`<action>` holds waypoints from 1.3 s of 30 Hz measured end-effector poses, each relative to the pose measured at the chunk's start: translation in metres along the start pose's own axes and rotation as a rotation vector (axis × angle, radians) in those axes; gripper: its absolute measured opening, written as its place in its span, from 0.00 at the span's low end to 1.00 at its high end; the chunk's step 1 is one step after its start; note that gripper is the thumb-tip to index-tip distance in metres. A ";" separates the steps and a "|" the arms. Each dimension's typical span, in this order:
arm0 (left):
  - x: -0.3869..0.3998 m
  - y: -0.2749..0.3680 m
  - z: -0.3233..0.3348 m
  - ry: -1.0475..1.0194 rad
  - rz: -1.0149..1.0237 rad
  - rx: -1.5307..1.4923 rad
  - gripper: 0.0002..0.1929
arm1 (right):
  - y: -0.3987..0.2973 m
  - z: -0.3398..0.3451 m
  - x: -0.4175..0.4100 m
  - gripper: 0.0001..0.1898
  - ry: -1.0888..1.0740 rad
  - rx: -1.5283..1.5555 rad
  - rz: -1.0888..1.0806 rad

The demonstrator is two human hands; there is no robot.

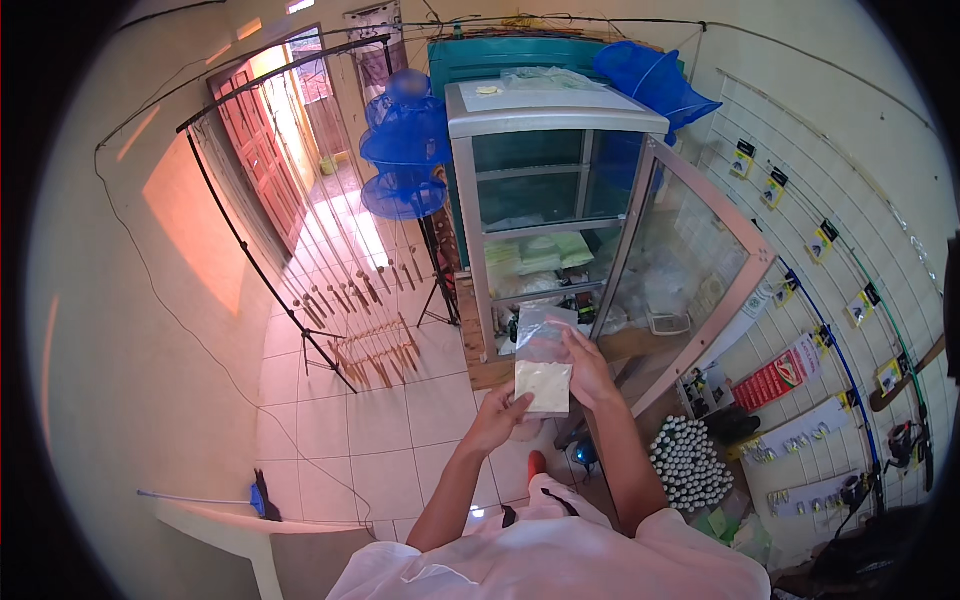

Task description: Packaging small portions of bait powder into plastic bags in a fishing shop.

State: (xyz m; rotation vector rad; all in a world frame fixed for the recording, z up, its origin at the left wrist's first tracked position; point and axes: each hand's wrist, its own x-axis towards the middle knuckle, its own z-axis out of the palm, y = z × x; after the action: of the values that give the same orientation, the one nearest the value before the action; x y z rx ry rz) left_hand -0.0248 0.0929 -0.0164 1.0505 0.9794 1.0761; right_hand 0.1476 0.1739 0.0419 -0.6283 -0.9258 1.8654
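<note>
Between my hands is a clear plastic bag (543, 386), its lower half filled with a pale cream, flat-looking content. My left hand (501, 412) grips its lower left side, thumb across the front. My right hand (589, 367) holds the right side, fingers reaching up along the transparent upper part. Just beyond the bag stands a glass display cabinet (466, 195) with a metal frame, its glass door (679, 255) swung out to the right. On a shelf inside lie stacked pale packets (540, 253). Below them are clear plastic and small dark items, partly hidden by the bag.
Blue mesh nets (405, 150) hang left of the cabinet, near a black stand (214, 169) with hanging wooden-ended strings. At right, a wire grid (810, 277) carries small packages and fishing rods (840, 360). Below it sit many white-topped cylinders (690, 461). A broom (262, 499) lies lower left.
</note>
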 end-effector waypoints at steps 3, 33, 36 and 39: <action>0.030 0.005 -0.005 0.059 -0.022 -0.031 0.14 | -0.003 -0.023 0.038 0.22 0.017 -0.022 -0.040; 0.243 0.054 -0.034 0.090 0.135 0.600 0.19 | -0.008 -0.130 0.371 0.32 0.387 -0.899 -0.321; 0.248 0.075 -0.017 0.184 0.197 0.690 0.13 | -0.024 -0.123 0.361 0.31 0.532 -1.093 -0.507; 0.250 0.074 -0.018 0.115 0.382 0.942 0.24 | -0.037 -0.112 0.347 0.25 0.411 -1.119 -0.413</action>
State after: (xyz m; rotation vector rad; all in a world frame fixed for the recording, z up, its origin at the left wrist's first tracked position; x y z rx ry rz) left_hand -0.0070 0.3506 0.0253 2.0168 1.4697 0.9790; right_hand 0.0973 0.5341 -0.0070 -1.2864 -1.6281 0.6819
